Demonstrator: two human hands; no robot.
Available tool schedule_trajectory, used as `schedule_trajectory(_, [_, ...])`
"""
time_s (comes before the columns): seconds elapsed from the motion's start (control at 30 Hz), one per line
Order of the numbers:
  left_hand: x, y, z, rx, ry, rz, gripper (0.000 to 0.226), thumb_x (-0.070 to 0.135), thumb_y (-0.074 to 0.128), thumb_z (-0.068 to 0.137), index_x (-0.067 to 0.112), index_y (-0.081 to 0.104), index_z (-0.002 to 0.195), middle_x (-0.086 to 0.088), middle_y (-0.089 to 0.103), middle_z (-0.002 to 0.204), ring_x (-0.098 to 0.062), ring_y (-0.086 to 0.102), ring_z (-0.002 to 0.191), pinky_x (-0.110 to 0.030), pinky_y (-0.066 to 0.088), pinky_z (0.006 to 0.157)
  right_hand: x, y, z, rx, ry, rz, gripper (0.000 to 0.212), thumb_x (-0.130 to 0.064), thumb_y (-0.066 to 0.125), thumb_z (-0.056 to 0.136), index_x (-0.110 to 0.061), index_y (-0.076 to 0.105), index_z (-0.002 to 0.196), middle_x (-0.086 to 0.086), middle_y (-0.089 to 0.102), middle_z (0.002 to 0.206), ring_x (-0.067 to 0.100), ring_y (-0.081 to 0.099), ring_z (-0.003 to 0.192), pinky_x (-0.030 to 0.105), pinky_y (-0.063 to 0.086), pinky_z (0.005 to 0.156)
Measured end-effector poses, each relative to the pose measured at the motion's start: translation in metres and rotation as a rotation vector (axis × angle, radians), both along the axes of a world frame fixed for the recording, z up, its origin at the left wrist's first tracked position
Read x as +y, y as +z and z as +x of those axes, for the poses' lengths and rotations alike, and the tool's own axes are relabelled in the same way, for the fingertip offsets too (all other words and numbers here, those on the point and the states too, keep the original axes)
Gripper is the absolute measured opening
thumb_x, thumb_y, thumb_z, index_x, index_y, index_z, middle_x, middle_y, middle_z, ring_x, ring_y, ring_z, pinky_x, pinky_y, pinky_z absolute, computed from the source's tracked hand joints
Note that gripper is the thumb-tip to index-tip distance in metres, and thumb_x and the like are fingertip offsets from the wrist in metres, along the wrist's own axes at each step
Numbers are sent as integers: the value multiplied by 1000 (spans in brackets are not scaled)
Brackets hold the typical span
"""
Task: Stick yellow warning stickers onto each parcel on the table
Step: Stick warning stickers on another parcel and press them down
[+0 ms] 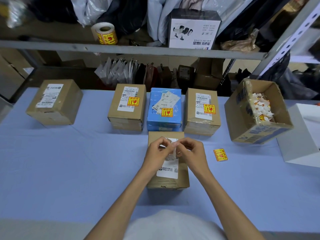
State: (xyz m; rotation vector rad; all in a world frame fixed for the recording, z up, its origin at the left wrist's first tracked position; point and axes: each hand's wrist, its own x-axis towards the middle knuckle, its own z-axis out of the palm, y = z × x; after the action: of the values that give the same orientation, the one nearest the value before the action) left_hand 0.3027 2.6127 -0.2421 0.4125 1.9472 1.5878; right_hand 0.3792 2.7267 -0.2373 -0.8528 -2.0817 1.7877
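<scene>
Over the near box (167, 175), left hand (156, 153) and right hand (192, 151) meet, both pinching a pale slip (173, 147). A loose sticker (220, 154) lies on the worktop (69, 161), right of the box.

The table (69, 161) wears a matt pale-blue cloth, softly creased. The near parcel (182, 179) is dull brown cardboard with a smooth white paper label (168, 172). The blue parcel (155, 118) is wrapped in shiny plastic film. The loose sticker (220, 154) is glossy paper. The shelf rail (138, 49) is grey painted metal. The slip (174, 144) pinched between the left hand (158, 150) and the right hand (192, 150) looks thin and pale.
</scene>
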Motion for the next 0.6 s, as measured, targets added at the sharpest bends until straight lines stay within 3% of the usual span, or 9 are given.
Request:
schedule_trajectory(0.17, [-2, -2, 0, -12, 33, -26, 23, 25, 63, 90, 11, 54, 74, -5, 68, 81, -9, 66, 71, -24, 50, 68, 1, 0, 0, 4, -12, -33, 12, -8, 62, 89, -9, 71, 81, 3, 71, 76, 12, 66, 70, 32, 58, 64])
schedule_trajectory(0.23, [-1, -5, 0, -24, 48, -49, 17, 21, 59, 92, 16, 52, 77, -3, 67, 86, -10, 67, 76, -22, 51, 67, 1, 0, 1, 10, -26, -52, 12, -8, 62, 89, -7, 71, 81, 5, 71, 77, 13, 66, 69, 31, 58, 63])
schedule_trajectory(0.3, [0, -6, -1, -59, 63, -55, 10, 25, 58, 93, 21, 54, 84, -2, 65, 92, -15, 67, 84, -29, 54, 74, 1, 0, 1, 19, -31, -63, 12, -8, 62, 89, -6, 71, 81, 7, 71, 78, 14, 66, 68, 29, 58, 63])
schedule_trajectory(0.4, [1, -3, 0, -102, 57, -13, 25, 41, 68, 84, 21, 56, 92, -1, 65, 90, -17, 65, 84, -35, 54, 78, 0, 1, 0, 26, -21, -61, 11, -6, 63, 88, -4, 70, 80, 9, 70, 74, 15, 66, 65, 27, 56, 61])
schedule_trajectory(0.5, [1, -2, 2, -97, 53, -19, 29, 33, 74, 80, 19, 53, 93, 1, 59, 87, -14, 59, 78, -28, 51, 72, 0, 0, 0, 30, -17, -95, 10, -1, 62, 86, -3, 70, 79, 10, 70, 74, 20, 69, 70, 35, 59, 66])
schedule_trajectory(0.6, [0, -5, 0, -60, 36, -20, 16, 19, 69, 86, 18, 53, 89, 1, 59, 86, -15, 59, 79, -24, 50, 70, 1, -1, -1, 31, -25, -109, 10, -3, 63, 87, -2, 70, 81, 11, 71, 77, 23, 70, 72, 39, 60, 70])
